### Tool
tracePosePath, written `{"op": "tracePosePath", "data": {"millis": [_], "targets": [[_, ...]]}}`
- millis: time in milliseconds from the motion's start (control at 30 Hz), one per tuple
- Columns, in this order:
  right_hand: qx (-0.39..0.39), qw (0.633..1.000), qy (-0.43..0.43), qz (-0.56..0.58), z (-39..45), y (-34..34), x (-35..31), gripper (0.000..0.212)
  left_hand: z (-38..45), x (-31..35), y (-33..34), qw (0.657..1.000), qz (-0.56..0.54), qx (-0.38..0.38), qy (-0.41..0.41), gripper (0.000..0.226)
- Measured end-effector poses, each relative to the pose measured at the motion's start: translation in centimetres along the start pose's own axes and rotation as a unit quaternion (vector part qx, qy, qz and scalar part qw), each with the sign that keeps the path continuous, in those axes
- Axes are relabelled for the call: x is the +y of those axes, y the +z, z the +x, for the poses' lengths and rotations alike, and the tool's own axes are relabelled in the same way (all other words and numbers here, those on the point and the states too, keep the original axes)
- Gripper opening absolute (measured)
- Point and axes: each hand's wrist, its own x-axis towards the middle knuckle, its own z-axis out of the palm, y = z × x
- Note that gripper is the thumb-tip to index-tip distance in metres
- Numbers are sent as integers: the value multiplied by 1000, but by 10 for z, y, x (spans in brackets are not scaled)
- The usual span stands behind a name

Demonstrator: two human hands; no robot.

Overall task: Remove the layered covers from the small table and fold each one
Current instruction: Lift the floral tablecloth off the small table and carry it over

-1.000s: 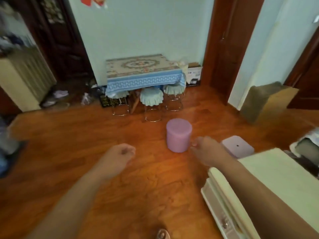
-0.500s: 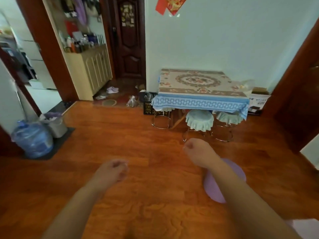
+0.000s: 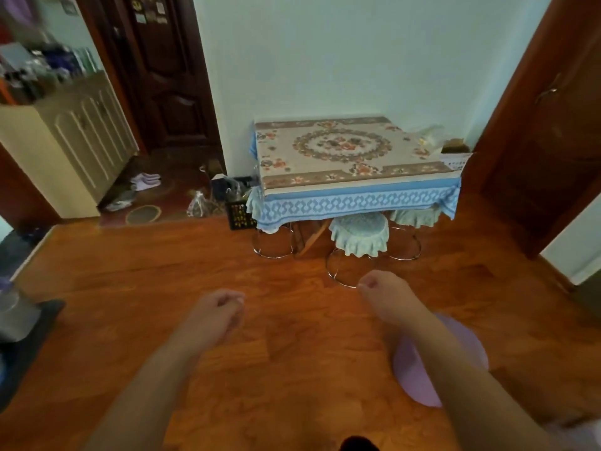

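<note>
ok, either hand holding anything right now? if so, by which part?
Nothing held. Left hand and right hand hang loosely curled over the floor, short of the table covers.

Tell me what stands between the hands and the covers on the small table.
Open floor mostly. The covered stool stands before the floral cover and blue cover, ahead of the right hand. The left hand faces bare floor.

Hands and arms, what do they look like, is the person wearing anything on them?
Both forearms are bare as far as the picture shows: no sleeves, gloves, watch or bracelet. The left hand and right hand show no rings that I can make out, though the picture is a bit soft. Nothing is marked or taped on either arm.
</note>
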Motion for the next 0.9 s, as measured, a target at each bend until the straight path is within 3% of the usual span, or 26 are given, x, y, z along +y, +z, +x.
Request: {"op": "tracePosePath", "data": {"millis": [333, 567, 700, 900], "targets": [[-33, 995, 75, 49, 233, 26, -6, 22, 224, 47, 17, 998, 3, -39, -55, 15], [-70, 997, 37, 24, 393, 6, -68, 32, 356, 104, -5, 995, -25, 13, -91, 15], [-63, 996, 35, 62, 463, 6, -98, 30, 420, 121, -6, 992, -43, -1, -116, 15], [-60, 994, 55, 73, 551, 34, -132, 25, 541, 148, -22, 994, 7, -51, -92, 15]]}}
